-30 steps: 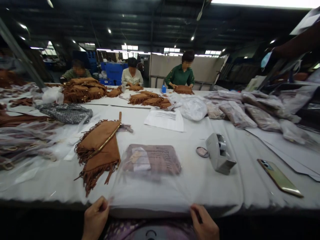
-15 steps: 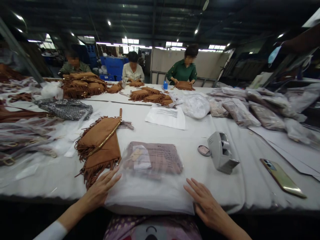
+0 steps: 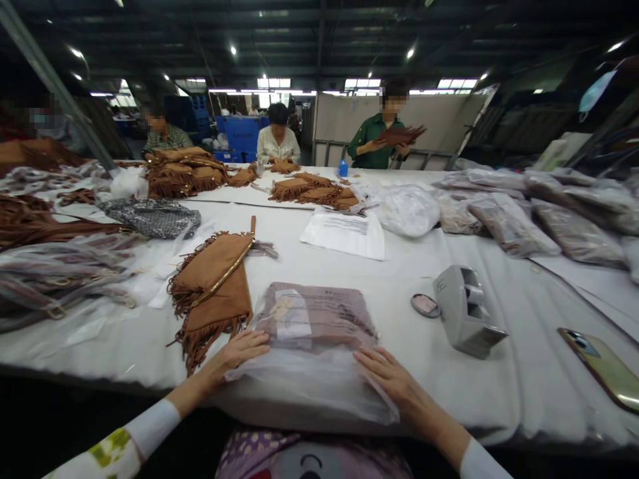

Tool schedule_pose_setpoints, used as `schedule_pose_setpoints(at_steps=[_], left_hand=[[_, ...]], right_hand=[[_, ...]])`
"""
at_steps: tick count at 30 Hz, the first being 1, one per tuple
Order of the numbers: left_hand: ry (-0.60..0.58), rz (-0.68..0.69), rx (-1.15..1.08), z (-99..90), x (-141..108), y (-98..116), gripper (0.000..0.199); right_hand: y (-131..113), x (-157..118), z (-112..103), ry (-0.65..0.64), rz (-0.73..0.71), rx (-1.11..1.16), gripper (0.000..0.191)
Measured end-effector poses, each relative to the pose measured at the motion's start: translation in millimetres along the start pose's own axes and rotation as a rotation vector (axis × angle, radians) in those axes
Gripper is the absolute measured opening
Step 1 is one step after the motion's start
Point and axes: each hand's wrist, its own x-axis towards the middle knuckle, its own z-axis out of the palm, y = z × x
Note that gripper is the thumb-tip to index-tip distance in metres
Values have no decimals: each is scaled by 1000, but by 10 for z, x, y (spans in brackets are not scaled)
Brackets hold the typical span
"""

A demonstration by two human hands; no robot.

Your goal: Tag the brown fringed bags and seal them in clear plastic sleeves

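A frosted plastic bag [image 3: 309, 382] lies flat at the table's near edge, with a brown item [image 3: 344, 309] and a white paper [image 3: 293, 314] showing through its far part. My left hand [image 3: 239, 352] rests on the bag's left side, palm down, fingers stretched out. On the right side my right hand [image 3: 387, 372] lies the same way, its fingers extended over the plastic. Neither hand grips anything. Just beyond my left hand sits a tan fringed bag [image 3: 217, 279] with a gold zip.
A grey tape dispenser [image 3: 466, 309], a small round dish [image 3: 425, 305] and a phone [image 3: 602, 366] are at right. Wrapped packages [image 3: 514, 223] lie behind them. Wrapped straps [image 3: 64, 273] cover the left. People work across the table [image 3: 279, 273].
Both hands have moved inward onto the bag and lie flat on it. The view has shifted, so things appear farther right. The person in green has lifted a brown item off the table.
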Motion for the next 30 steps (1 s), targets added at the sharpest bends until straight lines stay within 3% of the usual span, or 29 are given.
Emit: schedule_pose_setpoints(at_steps=[3, 6, 9, 11, 13, 16, 18, 21, 26, 30], left_hand=[[22, 45, 8, 28, -91, 66, 44], [71, 86, 23, 128, -220, 213, 50], [142, 79, -3, 246, -265, 391, 48], [185, -10, -132, 289, -222, 475, 46], [228, -191, -329, 289, -132, 507, 44], [306, -464, -480, 229, 35, 495, 44], [348, -540, -477, 175, 133, 500, 45], [427, -567, -501, 131, 257, 573, 41], [731, -770, -497, 249, 462, 672, 41], [782, -814, -393, 339, 521, 610, 39]], right_hand=[[-3, -14, 21, 43, -39, 165, 38], [-19, -203, 1, -19, 140, 279, 32], [-93, -333, -33, 35, 301, 358, 32], [-158, -329, -49, 120, 349, 410, 30], [-203, -273, -44, 209, 460, 484, 30], [-203, -167, 10, 408, 816, 578, 38], [-182, -105, 53, 526, 987, 627, 43], [-184, -18, 87, 613, 1055, 654, 45], [-265, 150, 92, 714, 1162, 505, 51], [-276, 236, 98, 704, 1191, 491, 49]])
